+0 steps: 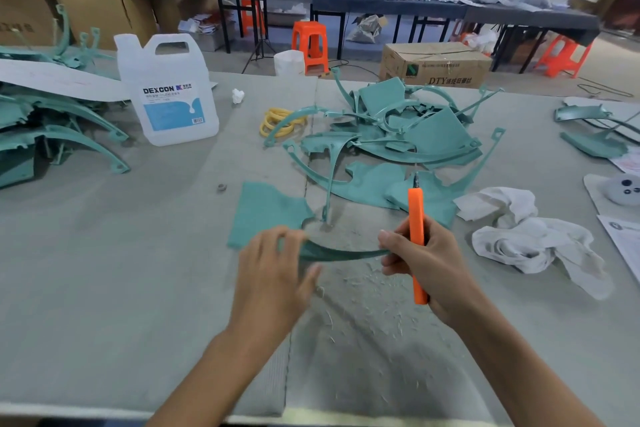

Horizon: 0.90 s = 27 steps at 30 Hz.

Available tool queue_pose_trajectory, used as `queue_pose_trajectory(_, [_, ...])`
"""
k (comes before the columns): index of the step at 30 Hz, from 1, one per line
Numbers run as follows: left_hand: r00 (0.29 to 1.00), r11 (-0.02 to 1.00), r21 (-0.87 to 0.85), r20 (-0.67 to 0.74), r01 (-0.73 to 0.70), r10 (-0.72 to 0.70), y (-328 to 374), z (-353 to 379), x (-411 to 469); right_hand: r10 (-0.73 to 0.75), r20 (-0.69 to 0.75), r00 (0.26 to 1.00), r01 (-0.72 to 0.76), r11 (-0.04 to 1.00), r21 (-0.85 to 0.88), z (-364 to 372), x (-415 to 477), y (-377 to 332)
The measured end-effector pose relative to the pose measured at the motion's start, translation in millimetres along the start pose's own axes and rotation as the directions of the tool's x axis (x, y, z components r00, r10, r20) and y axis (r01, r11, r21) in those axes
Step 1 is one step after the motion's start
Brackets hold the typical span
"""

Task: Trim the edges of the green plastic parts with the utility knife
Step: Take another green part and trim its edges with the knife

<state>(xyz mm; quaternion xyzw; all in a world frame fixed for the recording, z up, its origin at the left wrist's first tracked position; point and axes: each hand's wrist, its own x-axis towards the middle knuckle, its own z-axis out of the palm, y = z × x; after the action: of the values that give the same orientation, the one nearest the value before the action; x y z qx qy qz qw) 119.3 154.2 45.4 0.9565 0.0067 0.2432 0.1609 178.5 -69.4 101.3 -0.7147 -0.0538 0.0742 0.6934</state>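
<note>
Both forearms reach in from the near edge of the worktop (104, 288), and the hands meet just nearer than the pile of green parts (408, 128). The left hand (277, 270) shows its back to the camera. Its fingers are curled over the left end of a curved green strip (339, 255), with the thumb spread out below it, so this hand grips the strip. The strip arcs across the gap between the hands, raised off the worktop, on the near side of the pile.

The right hand (429, 263) is turned with its knuckles to the left. Its fingers are wrapped tight round the orange utility knife (415, 218), which stands nearly upright in the fist. The blade end points away towards the pile and the butt sticks out below the palm. The strip's right end reaches this hand's fingertips; whether they pinch it I cannot tell.

A flat green sheet (266, 211) lies at the pile's near left, partly behind the left hand. Pale shavings (374, 288) are scattered on the worktop nearer than the pile, under the hands. White rags (519, 236) lie to the pile's near right, and a clear jug (169, 90) stands well to its left.
</note>
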Motion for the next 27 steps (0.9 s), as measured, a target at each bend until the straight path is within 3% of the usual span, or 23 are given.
queue_pose_trajectory(2, [0.987, 0.989, -0.031, 0.076, 0.142, -0.139, -13.3, -6.5, -3.1, 0.010, 0.004, 1.000, -0.010, 0.999, 0.048, 3.1, -12.1, -2.1])
queue_pose_trajectory(5, [0.949, 0.930, -0.212, 0.159, 0.301, -0.271, -25.6, -10.4, 4.5, 0.066, 0.133, 0.989, -0.073, 0.996, 0.054, 17.1, -38.5, 2.7])
queue_pose_trajectory(7, [0.945, 0.916, -0.243, 0.153, 0.319, -0.289, -34.3, -8.1, 7.7, 0.103, 0.237, 0.966, -0.121, 0.991, 0.062, 29.2, -57.8, 9.6])
queue_pose_trajectory(11, [0.947, 0.968, -0.069, 0.236, 0.241, -0.219, -52.2, 1.5, 2.5, 0.202, 0.448, 0.871, -0.263, 0.962, 0.079, 42.7, -81.9, 13.5])
queue_pose_trajectory(13, [0.948, 0.971, -0.060, 0.242, 0.230, -0.209, -54.6, 4.7, 0.3, 0.219, 0.411, 0.885, -0.232, 0.972, -0.018, 39.9, -79.0, 11.4])
queue_pose_trajectory(15, [0.947, 0.968, -0.082, 0.241, 0.237, -0.212, -54.7, 5.8, 1.6, 0.190, 0.278, 0.942, -0.115, 0.958, -0.263, 32.4, -66.3, 9.8])
queue_pose_trajectory(18, [0.942, 0.965, -0.092, 0.260, 0.244, -0.213, -54.4, 8.3, 5.9, 0.098, 0.206, 0.974, 0.059, 0.766, -0.640, 21.1, -43.3, 7.5])
queue_pose_trajectory(22, [0.934, 0.981, -0.036, 0.314, 0.189, -0.169, -54.1, 13.5, 13.0, 0.120, 0.346, 0.930, 0.264, 0.436, -0.860, 23.4, -25.9, 15.9])
queue_pose_trajectory(24, [0.933, 0.982, -0.050, 0.323, 0.184, -0.158, -56.7, 12.9, 17.1, 0.139, 0.381, 0.914, 0.308, 0.375, -0.875, 25.3, -21.8, 18.7])
queue_pose_trajectory(27, [0.930, 0.989, -0.021, 0.346, 0.144, -0.128, -65.3, 13.2, 18.1, 0.164, 0.404, 0.900, 0.320, 0.379, -0.868, 22.3, -18.5, 19.7])
